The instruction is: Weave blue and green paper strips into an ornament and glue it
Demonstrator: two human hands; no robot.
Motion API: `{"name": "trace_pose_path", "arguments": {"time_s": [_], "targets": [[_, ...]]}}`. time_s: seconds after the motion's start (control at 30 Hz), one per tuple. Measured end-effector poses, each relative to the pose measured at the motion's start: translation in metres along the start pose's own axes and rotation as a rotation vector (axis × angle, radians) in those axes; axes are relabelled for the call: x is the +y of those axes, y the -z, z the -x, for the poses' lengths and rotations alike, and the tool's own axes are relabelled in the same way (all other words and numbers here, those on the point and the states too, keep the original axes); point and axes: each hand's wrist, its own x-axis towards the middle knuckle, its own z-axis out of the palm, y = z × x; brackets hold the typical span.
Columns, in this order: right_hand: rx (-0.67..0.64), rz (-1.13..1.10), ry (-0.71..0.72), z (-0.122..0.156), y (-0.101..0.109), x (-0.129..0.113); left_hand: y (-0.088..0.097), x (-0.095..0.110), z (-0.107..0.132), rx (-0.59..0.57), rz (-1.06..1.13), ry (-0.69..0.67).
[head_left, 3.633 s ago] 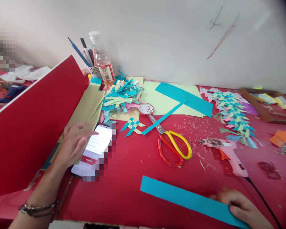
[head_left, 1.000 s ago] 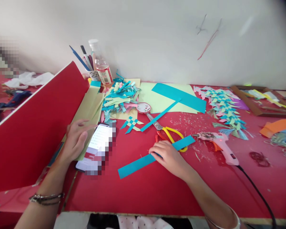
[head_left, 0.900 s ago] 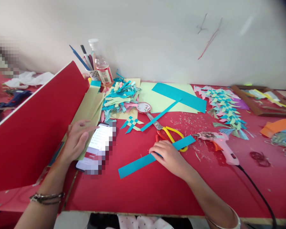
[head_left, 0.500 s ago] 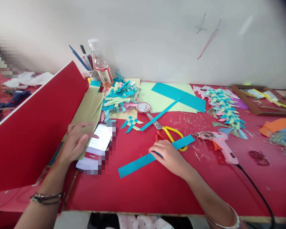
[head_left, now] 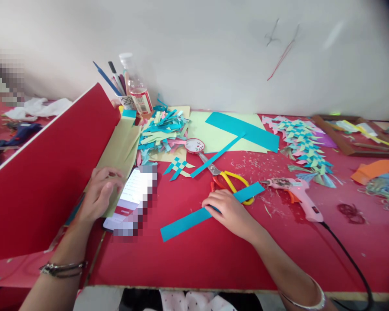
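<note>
My left hand (head_left: pixel 100 194) hovers at the left edge of a lit smartphone (head_left: pixel 129 194), fingers loosely bent and apart, holding nothing. Part of the phone is blurred out by pixels. My right hand (head_left: pixel 225 209) rests on the table with its fingers curled over the middle of a blue paper strip (head_left: pixel 184 224), which lies slantwise beneath it. Just beyond that hand are scissors (head_left: pixel 231 181) with red and yellow handles. A narrow blue strip (head_left: pixel 218 155) crosses their blades. Between phone and scissors sits a small woven blue and green paper piece (head_left: pixel 178 167).
A pink glue gun (head_left: pixel 298 192) with a black cable lies at right. Behind are a pile of paper strips (head_left: pixel 165 131), a bottle (head_left: pixel 138 90), a pen cup (head_left: pixel 126 101) and a woven paper chain (head_left: pixel 304 142). A red board (head_left: pixel 52 172) stands at left.
My left hand's index finger has drawn back from the phone screen, and the fingers have curled toward the left. My right hand and the strip stay in place.
</note>
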Motion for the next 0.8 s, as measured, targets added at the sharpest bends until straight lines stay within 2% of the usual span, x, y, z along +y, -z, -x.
{"name": "trace_pose_path", "arguments": {"time_s": [0.1,0.27,0.8], "targets": [[-0.002,0.001,-0.003,-0.0001,0.0003,-0.0002,-0.0001,0.0004,-0.0006,-0.012,-0.026,0.015],[0.0,0.002,-0.001,0.0006,0.0001,0.0,-0.0032,-0.0008,-0.0012,0.049,-0.083,0.055],[0.003,0.001,-0.005,0.0015,0.0013,-0.001,-0.0011,0.0038,-0.0022,-0.003,-0.095,0.027]]}}
